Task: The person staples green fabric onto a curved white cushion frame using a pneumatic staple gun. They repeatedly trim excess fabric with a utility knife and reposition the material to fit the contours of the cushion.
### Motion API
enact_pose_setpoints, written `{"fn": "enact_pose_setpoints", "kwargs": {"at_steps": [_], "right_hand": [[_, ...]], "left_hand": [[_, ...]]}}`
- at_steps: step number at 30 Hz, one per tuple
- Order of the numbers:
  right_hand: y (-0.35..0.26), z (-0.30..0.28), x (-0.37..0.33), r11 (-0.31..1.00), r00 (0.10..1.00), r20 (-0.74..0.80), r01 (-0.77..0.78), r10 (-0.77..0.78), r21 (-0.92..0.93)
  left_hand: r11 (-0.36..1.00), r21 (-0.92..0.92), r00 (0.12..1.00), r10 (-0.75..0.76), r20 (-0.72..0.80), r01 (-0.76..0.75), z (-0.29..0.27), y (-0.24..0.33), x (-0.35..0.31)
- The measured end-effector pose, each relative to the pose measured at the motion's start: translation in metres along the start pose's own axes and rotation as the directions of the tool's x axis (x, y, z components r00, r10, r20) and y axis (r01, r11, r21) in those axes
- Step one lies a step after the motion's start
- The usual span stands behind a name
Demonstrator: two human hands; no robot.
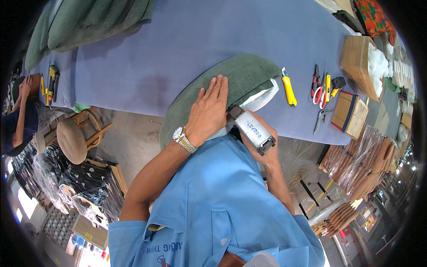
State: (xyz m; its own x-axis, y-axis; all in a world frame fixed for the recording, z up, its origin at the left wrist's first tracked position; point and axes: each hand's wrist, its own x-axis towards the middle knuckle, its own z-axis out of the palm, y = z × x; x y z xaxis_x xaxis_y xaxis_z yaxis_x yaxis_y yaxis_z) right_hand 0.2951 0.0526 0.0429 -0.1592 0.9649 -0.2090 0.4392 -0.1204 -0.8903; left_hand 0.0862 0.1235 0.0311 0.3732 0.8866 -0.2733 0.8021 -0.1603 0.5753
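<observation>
A green upholstered cushion [242, 69] with a curved edge lies at the near edge of the table, against my blue shirt. White lining [262, 95] shows at its right side, where the green fabric parts. My left hand [209, 104] rests flat on the cushion, fingers stretched out and together, nothing held. In my right hand [270, 155] is a silver and black staple gun [253, 129]. Its nose meets the cushion's near edge, just right of my left hand; whether it touches cannot be made out. The gun's body hides most of my right fingers.
Right of the cushion lie a yellow utility knife [288, 89], red-handled scissors [317, 95], pliers [315, 78] and a wooden box [349, 113]. A cardboard box [356, 58] of white stuffing stands beyond. More green cushions [98, 22] lie far left. A co-worker's arm [20, 111] shows at left.
</observation>
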Motion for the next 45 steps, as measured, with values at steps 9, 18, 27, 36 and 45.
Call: {"fn": "enact_pose_setpoints", "kwargs": {"at_steps": [9, 18, 27, 36, 45], "right_hand": [[-0.02, 0.002, 0.007, 0.993, 0.994, 0.009, -0.105, 0.104, 0.058], [-0.032, -0.016, 0.036, 0.981, 0.988, -0.117, -0.079, 0.101, 0.175], [-0.012, -0.031, 0.036, 0.986, 0.988, -0.062, -0.131, 0.138, 0.105], [0.0, -0.03, 0.033, 0.994, 0.993, -0.068, -0.089, 0.093, 0.059], [0.0, -0.025, 0.028, 0.999, 0.995, -0.092, -0.034, 0.037, 0.034]], "left_hand": [[1.0, 0.027, 1.0, 0.005, -0.03, -0.004, 0.007, 0.007, 0.002], [0.996, 0.009, 0.994, 0.086, -0.069, -0.086, -0.021, 0.025, 0.034], [0.785, -0.619, 0.982, 0.137, 0.132, -0.027, -0.023, -0.072, 0.06], [0.781, -0.62, 0.966, 0.092, 0.242, 0.081, 0.014, -0.06, 0.044], [0.967, -0.255, 0.989, 0.061, 0.136, -0.024, -0.012, -0.007, 0.007]]}}
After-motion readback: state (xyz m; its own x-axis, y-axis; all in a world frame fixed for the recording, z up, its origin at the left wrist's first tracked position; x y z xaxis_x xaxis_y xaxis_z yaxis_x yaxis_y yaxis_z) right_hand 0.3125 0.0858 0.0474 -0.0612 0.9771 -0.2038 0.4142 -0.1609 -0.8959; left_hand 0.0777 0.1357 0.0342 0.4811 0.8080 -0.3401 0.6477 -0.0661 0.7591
